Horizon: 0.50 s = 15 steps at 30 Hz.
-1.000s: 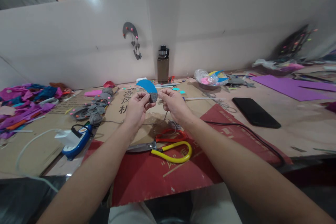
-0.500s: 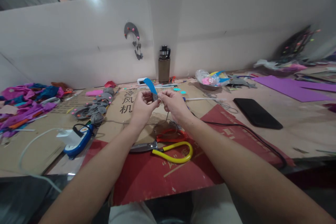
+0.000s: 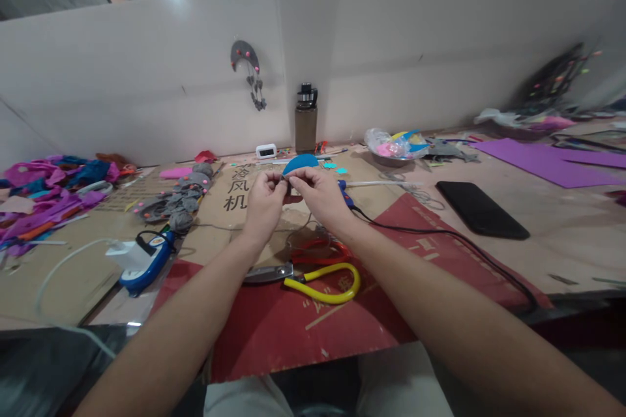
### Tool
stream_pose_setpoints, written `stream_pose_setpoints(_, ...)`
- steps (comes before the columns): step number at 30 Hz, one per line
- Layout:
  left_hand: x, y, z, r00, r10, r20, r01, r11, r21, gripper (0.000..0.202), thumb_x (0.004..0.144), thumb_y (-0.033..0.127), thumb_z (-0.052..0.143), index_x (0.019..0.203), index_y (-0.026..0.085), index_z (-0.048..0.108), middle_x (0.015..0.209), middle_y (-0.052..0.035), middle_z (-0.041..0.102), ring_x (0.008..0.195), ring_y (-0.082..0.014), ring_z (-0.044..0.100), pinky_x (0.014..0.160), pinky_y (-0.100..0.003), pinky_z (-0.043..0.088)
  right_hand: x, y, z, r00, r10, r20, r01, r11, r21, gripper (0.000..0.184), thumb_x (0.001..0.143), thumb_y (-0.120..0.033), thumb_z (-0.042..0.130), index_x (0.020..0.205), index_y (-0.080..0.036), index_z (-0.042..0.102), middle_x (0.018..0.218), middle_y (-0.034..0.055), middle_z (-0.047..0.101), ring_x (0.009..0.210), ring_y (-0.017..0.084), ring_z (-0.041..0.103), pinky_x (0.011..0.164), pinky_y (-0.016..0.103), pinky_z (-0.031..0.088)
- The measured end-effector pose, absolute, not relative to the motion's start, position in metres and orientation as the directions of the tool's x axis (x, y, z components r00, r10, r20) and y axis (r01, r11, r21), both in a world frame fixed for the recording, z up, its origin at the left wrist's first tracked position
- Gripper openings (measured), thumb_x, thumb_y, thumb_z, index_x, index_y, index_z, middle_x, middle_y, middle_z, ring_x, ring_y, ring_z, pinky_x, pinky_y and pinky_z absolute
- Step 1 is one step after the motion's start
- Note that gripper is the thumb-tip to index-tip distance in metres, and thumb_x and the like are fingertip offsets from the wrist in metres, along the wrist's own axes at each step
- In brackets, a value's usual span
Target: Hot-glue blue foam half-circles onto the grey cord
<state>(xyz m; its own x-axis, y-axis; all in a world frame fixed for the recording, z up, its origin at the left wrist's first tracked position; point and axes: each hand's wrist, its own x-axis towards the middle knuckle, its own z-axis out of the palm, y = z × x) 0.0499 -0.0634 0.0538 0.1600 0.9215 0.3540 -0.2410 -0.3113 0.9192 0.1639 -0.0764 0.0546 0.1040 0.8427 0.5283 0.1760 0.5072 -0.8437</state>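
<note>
My left hand (image 3: pixel 264 203) and my right hand (image 3: pixel 320 194) meet above the cardboard sheet (image 3: pixel 229 208), fingers pinched together on a blue foam piece (image 3: pixel 299 163) with a grey end. Only the blue arc shows above my fingertips; the grey part is mostly hidden between them. A thin thread hangs from the hands toward the table. Below my wrists lie scissors (image 3: pixel 313 268) with red and yellow handles on a red sheet (image 3: pixel 303 326).
A blue glue gun (image 3: pixel 141 260) with a white plug lies at the left. Grey felt pieces (image 3: pixel 178 202), colourful scraps (image 3: pixel 44 195), a bottle (image 3: pixel 306 120), a bowl of scraps (image 3: pixel 391 146), a black phone (image 3: pixel 482 208) and purple sheets (image 3: pixel 542 159) surround the work spot.
The blue piece turned in my fingers, from a flat wide face to edge-on, then to a low arc. Both hands drew closer together and slightly nearer me.
</note>
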Motion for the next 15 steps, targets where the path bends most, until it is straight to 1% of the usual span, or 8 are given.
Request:
stream_pose_setpoints(2, 0.049, -0.063, 0.054, 0.16, 0.919, 0.359, -0.246, -0.315, 0.917, 0.018, 0.075, 0.025, 0.061, 0.084, 0.016, 0.048, 0.07, 0.0009, 0.057, 0.065, -0.011, 0.059, 0.065, -0.032, 0.056, 0.164, -0.078, 0.054, 0.09, 0.812, 0.577, 0.256, 0.541, -0.801, 0.017, 0.08, -0.025, 0.049, 0.083, -0.018, 0.065, 0.082, 0.0027, 0.066, 0.077, 0.015, 0.059, 0.076, 0.031, 0.046)
stream_pose_setpoints(4, 0.049, -0.062, 0.054, 0.151, 0.926, 0.347, -0.263, -0.3, 0.917, 0.018, 0.074, 0.024, 0.061, 0.084, 0.016, 0.048, 0.071, 0.0001, 0.058, 0.066, -0.0119, 0.061, 0.065, -0.032, 0.055, 0.165, -0.081, 0.054, 0.062, 0.762, 0.644, 0.37, 0.582, -0.724, 0.018, 0.082, -0.024, 0.049, 0.086, -0.019, 0.065, 0.086, 0.0036, 0.066, 0.083, 0.016, 0.059, 0.08, 0.032, 0.045)
stream_pose_setpoints(7, 0.047, -0.061, 0.055, 0.126, 0.937, 0.326, -0.304, -0.276, 0.912, 0.019, 0.074, 0.024, 0.062, 0.084, 0.016, 0.048, 0.074, -0.0009, 0.06, 0.067, -0.0122, 0.061, 0.066, -0.03, 0.054, 0.165, -0.087, 0.054, 0.017, 0.707, 0.707, 0.498, 0.607, -0.619, 0.018, 0.083, -0.024, 0.049, 0.09, -0.019, 0.065, 0.088, 0.0047, 0.065, 0.085, 0.016, 0.057, 0.08, 0.032, 0.044)
stream_pose_setpoints(12, 0.045, -0.06, 0.059, 0.073, 0.951, 0.301, -0.35, -0.258, 0.901, 0.016, 0.072, 0.02, 0.061, 0.081, 0.015, 0.049, 0.073, -0.0003, 0.06, 0.065, -0.01, 0.059, 0.066, -0.028, 0.053, 0.164, -0.091, 0.054, -0.011, 0.669, 0.743, 0.549, 0.625, -0.554, 0.015, 0.082, -0.021, 0.049, 0.088, -0.017, 0.063, 0.083, 0.005, 0.063, 0.081, 0.016, 0.056, 0.076, 0.03, 0.042)
stream_pose_setpoints(15, 0.045, -0.06, 0.061, 0.075, 0.954, 0.29, -0.38, -0.241, 0.893, 0.014, 0.072, 0.018, 0.06, 0.079, 0.016, 0.048, 0.072, 0.0007, 0.059, 0.065, -0.0092, 0.059, 0.068, -0.028, 0.053, 0.165, -0.091, 0.055, 0.006, 0.655, 0.755, 0.558, 0.625, -0.546, 0.014, 0.082, -0.02, 0.05, 0.085, -0.017, 0.063, 0.081, 0.0044, 0.062, 0.079, 0.015, 0.054, 0.074, 0.029, 0.041)
